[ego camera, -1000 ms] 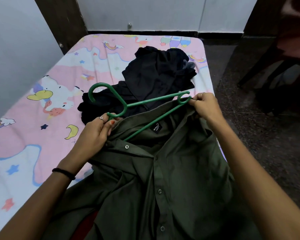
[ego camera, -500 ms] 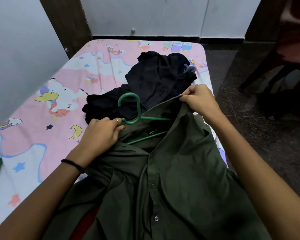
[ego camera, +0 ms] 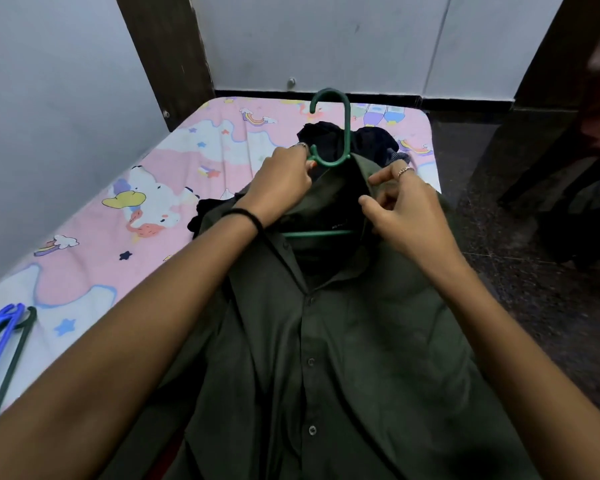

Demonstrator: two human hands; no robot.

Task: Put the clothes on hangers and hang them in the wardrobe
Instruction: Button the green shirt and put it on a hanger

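Centre of frame: the green hanger [ego camera: 329, 133] sits inside the olive shirt [ego camera: 326, 341], over the bed [ego camera: 187, 161]; the left hand [ego camera: 281, 181] pinches the hook's base, and the right hand [ego camera: 402, 209] pinches the collar [ego camera: 366, 174]. The step appears to be seating the shoulders; next, carrying it to the wardrobe, not in view. The neck label [ego camera: 338, 226] is too small to read.

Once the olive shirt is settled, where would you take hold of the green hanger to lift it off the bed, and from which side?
I would grip the green hanger by the neck just below its hook, coming from above. The hook stands clear of the olive shirt collar, while the arms are buried inside it. The left hand already pinches the loop at the neck's base; the right hand pinches the collar.
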